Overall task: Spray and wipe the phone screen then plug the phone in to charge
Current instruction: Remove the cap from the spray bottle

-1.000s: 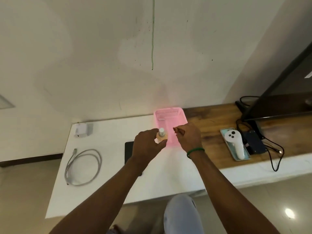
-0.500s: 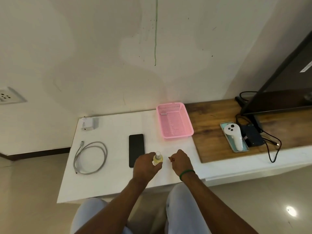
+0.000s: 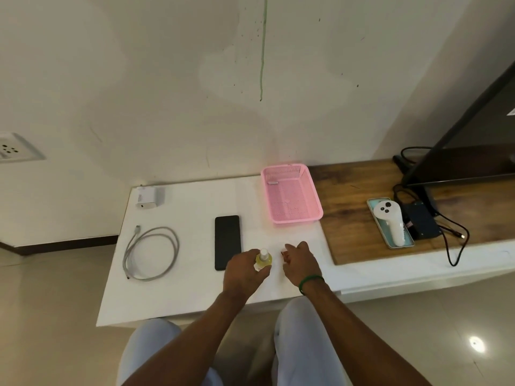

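Lying dark face up on the table [image 3: 195, 296], the phone [image 3: 227, 242] sits just left of my left hand [image 3: 245, 270], whose fingers [image 3: 262, 272] curl round the yellow bottle [image 3: 263, 259]. My right hand [image 3: 299, 263] is loosely bent, perhaps pinching something small; I cannot tell. The cable [image 3: 152, 253] and charger [image 3: 147, 197] lie further left.

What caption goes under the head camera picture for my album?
Left hand grips a small yellow spray bottle beside the black phone lying on the white table.

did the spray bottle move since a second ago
Yes. The spray bottle in the left hand came away from the pink basket toward the person, beside the phone.
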